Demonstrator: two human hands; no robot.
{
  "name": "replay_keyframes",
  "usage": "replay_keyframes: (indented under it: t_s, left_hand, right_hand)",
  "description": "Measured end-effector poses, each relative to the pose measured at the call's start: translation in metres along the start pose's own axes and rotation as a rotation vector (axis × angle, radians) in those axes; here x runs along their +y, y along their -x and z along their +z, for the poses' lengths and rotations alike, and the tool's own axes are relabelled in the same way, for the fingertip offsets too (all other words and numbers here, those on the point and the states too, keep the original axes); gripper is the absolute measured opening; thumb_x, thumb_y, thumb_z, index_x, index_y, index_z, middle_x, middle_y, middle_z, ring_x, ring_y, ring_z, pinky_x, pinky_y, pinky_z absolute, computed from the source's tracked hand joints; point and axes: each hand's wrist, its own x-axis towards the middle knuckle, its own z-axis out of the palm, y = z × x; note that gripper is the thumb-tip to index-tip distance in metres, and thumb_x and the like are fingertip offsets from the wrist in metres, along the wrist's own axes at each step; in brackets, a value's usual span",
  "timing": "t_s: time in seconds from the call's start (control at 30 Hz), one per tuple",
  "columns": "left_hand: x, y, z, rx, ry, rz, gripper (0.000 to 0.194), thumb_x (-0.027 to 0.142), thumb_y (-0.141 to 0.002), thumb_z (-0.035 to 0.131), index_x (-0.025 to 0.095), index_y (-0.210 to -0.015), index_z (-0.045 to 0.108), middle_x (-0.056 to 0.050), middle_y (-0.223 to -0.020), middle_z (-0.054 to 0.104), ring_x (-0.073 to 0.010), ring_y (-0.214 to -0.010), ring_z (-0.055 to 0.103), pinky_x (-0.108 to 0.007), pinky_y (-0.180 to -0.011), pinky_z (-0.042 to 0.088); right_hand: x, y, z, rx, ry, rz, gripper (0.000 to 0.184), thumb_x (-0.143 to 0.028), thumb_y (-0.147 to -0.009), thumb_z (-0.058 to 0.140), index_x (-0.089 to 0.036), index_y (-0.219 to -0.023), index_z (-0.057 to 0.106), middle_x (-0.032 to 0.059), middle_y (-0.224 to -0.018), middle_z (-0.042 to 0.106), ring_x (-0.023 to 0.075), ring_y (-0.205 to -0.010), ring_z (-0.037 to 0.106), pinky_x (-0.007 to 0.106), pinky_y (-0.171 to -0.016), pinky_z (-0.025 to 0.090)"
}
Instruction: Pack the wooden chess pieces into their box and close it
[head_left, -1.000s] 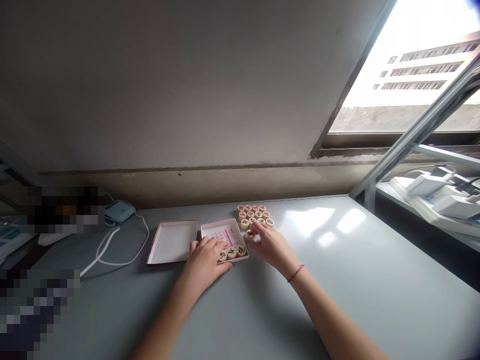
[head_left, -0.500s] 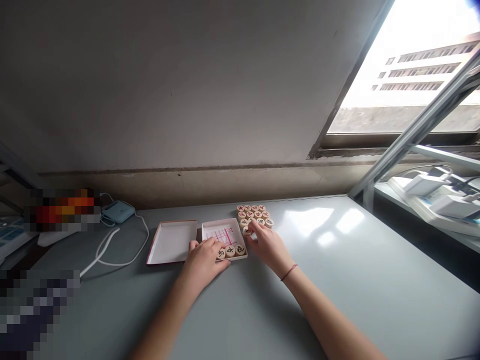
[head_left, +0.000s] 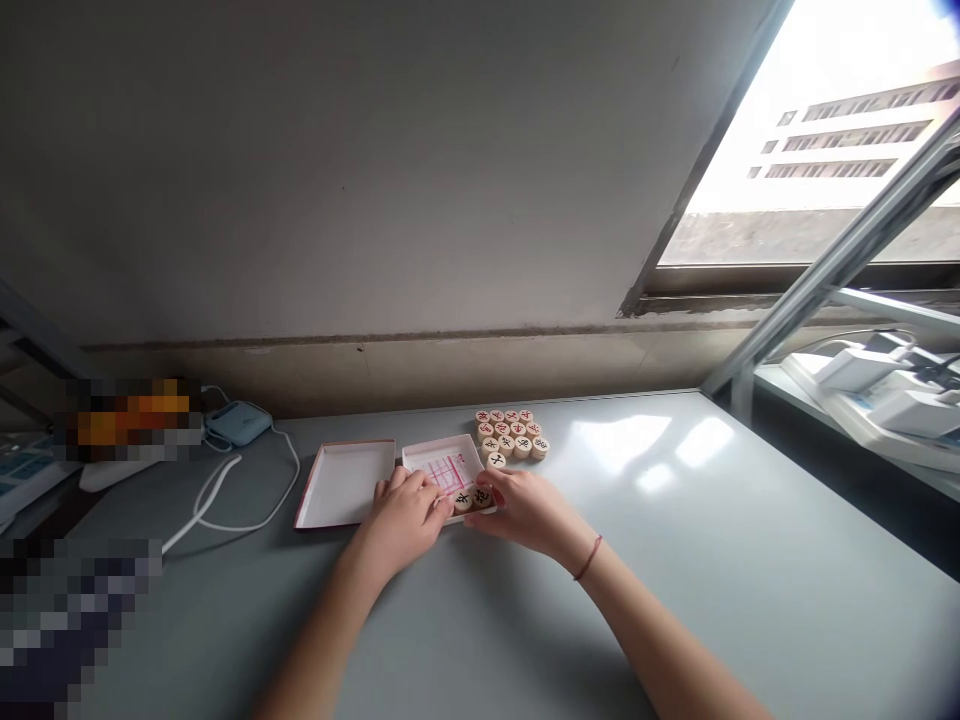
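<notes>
A small white box with a pink-lined sheet inside sits on the grey table. Round wooden chess pieces with black characters lie along its near edge. My left hand rests on the box's near left corner, fingers curled over the pieces there. My right hand is at the near right corner of the box, fingers pinched against a piece. A cluster of several more pieces lies on the table just behind the box's right side.
The box's empty lid lies left of the box. A white cable and a light blue device are at the far left. A wall runs behind the table; a window and white devices are at the right.
My right hand drew back from the cluster of pieces toward me and came to the near right corner of the box. My left hand stayed on the box.
</notes>
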Motion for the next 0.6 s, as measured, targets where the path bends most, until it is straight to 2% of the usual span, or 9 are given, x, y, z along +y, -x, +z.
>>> replay_keyframes:
  t_s: [0.1,0.2,0.27,0.37,0.4,0.5,0.6]
  left_hand:
    - [0.001,0.001,-0.001,-0.017,0.022,0.01,0.034,0.035,-0.094,0.032,0.022,-0.084,0.063,-0.006,-0.1,0.066,-0.0255,-0.102,0.051,-0.041,-0.085,0.038]
    - [0.0,0.001,-0.002,-0.001,0.064,0.028,0.027,0.033,-0.092,0.036,0.022,-0.084,0.059,-0.004,-0.095,0.068,-0.0237,-0.097,0.053,-0.041,-0.085,0.037]
    - [0.001,0.0,-0.003,0.045,0.09,0.034,0.022,0.032,-0.091,0.039,0.022,-0.082,0.057,-0.003,-0.093,0.067,-0.0226,-0.094,0.055,-0.04,-0.084,0.038]
    - [0.006,-0.001,-0.006,0.179,0.157,0.035,0.018,0.031,-0.09,0.042,0.022,-0.083,0.055,-0.002,-0.092,0.066,-0.0215,-0.093,0.057,-0.038,-0.084,0.04]
    - [0.009,-0.001,-0.007,0.218,0.209,0.04,0.018,0.032,-0.09,0.042,0.022,-0.085,0.055,-0.003,-0.092,0.066,-0.0209,-0.092,0.058,-0.037,-0.084,0.042]
    - [0.02,0.0,-0.009,0.261,0.427,0.062,0.019,0.035,-0.091,0.042,0.022,-0.091,0.055,-0.003,-0.094,0.066,-0.0184,-0.089,0.06,-0.032,-0.081,0.047]
    - [0.025,-0.001,-0.006,0.272,0.583,0.042,0.021,0.039,-0.092,0.042,0.022,-0.092,0.055,-0.003,-0.094,0.066,-0.0172,-0.088,0.062,-0.03,-0.08,0.05]
  right_hand:
    - [0.003,-0.002,0.004,0.0,0.006,-0.003,0.024,-0.042,-0.077,0.066,-0.02,-0.077,0.057,0.0014,-0.077,0.065,0.0136,-0.062,0.056,0.022,-0.052,0.032]
    - [0.003,-0.001,0.005,0.011,0.018,-0.01,0.026,-0.046,-0.079,0.063,-0.02,-0.078,0.057,0.0023,-0.077,0.065,0.0145,-0.063,0.056,0.023,-0.052,0.031]
    - [0.001,-0.001,0.003,0.034,0.018,-0.024,0.031,-0.051,-0.083,0.058,-0.02,-0.089,0.059,0.0025,-0.075,0.065,0.0149,-0.06,0.056,0.024,-0.052,0.031]
    - [-0.004,0.001,-0.001,0.14,0.026,-0.11,0.043,-0.056,-0.084,0.056,-0.02,-0.108,0.055,0.002,-0.074,0.065,0.0153,-0.061,0.057,0.025,-0.058,0.034]
    - [-0.005,0.001,-0.001,0.183,0.029,-0.157,0.042,-0.054,-0.084,0.057,-0.021,-0.109,0.055,0.0017,-0.074,0.066,0.0151,-0.062,0.057,0.026,-0.062,0.035]
    - [-0.01,0.002,0.0,0.291,0.023,-0.262,0.022,-0.041,-0.089,0.055,-0.02,-0.096,0.058,0.0008,-0.071,0.065,0.0131,-0.062,0.056,0.028,-0.071,0.035]
    - [-0.01,0.002,0.001,0.354,0.022,-0.279,0.015,-0.032,-0.091,0.05,-0.02,-0.089,0.059,0.0004,-0.068,0.064,0.0116,-0.059,0.054,0.028,-0.074,0.035]
